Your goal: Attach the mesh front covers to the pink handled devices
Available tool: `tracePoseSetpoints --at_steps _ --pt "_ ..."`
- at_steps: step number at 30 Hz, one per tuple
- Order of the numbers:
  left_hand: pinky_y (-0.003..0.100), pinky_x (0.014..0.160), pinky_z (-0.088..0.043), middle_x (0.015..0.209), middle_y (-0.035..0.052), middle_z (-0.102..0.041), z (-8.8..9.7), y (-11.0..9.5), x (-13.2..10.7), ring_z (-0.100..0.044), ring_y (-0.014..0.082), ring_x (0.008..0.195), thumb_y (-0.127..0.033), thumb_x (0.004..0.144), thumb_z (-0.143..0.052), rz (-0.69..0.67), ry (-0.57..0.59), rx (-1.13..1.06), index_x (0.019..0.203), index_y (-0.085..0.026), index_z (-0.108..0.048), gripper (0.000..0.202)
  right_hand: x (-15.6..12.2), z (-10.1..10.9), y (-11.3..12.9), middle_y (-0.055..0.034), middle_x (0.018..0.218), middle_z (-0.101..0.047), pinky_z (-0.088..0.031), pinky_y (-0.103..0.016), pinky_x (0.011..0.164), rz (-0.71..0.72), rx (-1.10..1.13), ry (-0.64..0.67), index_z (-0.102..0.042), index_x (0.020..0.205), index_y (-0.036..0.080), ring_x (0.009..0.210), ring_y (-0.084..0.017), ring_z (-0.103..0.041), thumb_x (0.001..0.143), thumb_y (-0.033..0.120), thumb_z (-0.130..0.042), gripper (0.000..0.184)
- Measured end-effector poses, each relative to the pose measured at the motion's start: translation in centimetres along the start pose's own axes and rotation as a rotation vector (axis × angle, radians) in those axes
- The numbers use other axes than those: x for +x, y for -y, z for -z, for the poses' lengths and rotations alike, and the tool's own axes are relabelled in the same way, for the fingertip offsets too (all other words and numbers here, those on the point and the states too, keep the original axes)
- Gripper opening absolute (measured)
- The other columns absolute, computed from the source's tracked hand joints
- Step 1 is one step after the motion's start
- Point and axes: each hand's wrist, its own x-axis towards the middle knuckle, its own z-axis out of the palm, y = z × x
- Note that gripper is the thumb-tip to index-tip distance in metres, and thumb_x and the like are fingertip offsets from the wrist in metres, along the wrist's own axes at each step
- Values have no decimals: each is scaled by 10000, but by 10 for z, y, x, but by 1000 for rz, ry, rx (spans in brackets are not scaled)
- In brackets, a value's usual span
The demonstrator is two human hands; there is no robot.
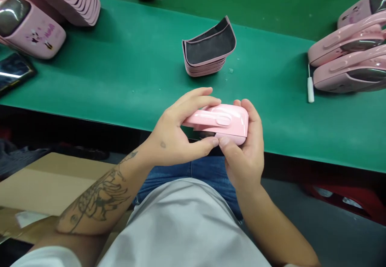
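A glossy pink plastic case with a handle strip (232, 118) is held between both my hands, just over the table's near edge. My left hand (183, 130) grips its left end, fingers over the top and thumb along the lower front. Around the right end wraps my right hand (245, 150), its thumb pressed on the lower seam beside the left thumb. Part of a dark window shows under the handle; the fingers hide the rest. Beyond my hands sits a small stack of curved pink panels (208, 64) with dark inner faces.
The green table (135, 74) meets a green wall behind. Finished-looking pink cases (45, 37), nested pink shells (81, 1) and a dark phone-like slab (15, 72) stand left. More pink cases (340, 74) and a white-handled tool (310, 90) lie right. Cardboard (60, 178) is below left.
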Motion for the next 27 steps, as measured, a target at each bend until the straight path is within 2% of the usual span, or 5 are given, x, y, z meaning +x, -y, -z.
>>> tracePoseSetpoints --at_steps 4,8,13,16,27 --pt "586 1201 -450 1513 119 -608 0 0 -6 -501 426 1465 -427 717 -936 84 -35 -54 1260 -261 -743 600 -2 -6 2 -103 1642 -423 -576 -519 1098 -70 42 -41 -377 1581 317 1459 -360 -514 900 374 -671 744" --pt "599 1216 -435 1571 127 -556 1 11 -6 -446 445 1509 -434 665 -967 52 -40 -96 1234 -256 -754 633 -1 -8 5 -105 1623 -433 -572 -536 1091 -85 75 -44 -399 1567 326 1441 -366 -520 871 348 -691 754" --pt "501 1132 -543 1436 93 -683 -2 14 -7 -639 378 1329 -385 708 -928 42 21 -129 1396 -253 -668 747 -3 -8 9 -105 1586 -465 -608 -507 1039 -90 -4 -32 -403 1565 327 1356 -339 -592 896 321 -652 714" --pt "452 1072 -581 1374 81 -726 -4 10 -9 -701 346 1228 -341 724 -909 52 14 -123 1375 -244 -693 693 -3 -8 15 -103 1582 -480 -598 -517 1060 -131 9 -41 -422 1554 321 1349 -343 -602 896 299 -648 697" --pt "463 1111 -547 1341 80 -745 -8 12 -13 -693 358 1249 -351 683 -940 56 -52 -194 1295 -249 -748 649 -4 -3 15 -94 1630 -441 -562 -531 1102 -97 -58 15 -401 1567 326 1414 -352 -550 899 380 -658 718"
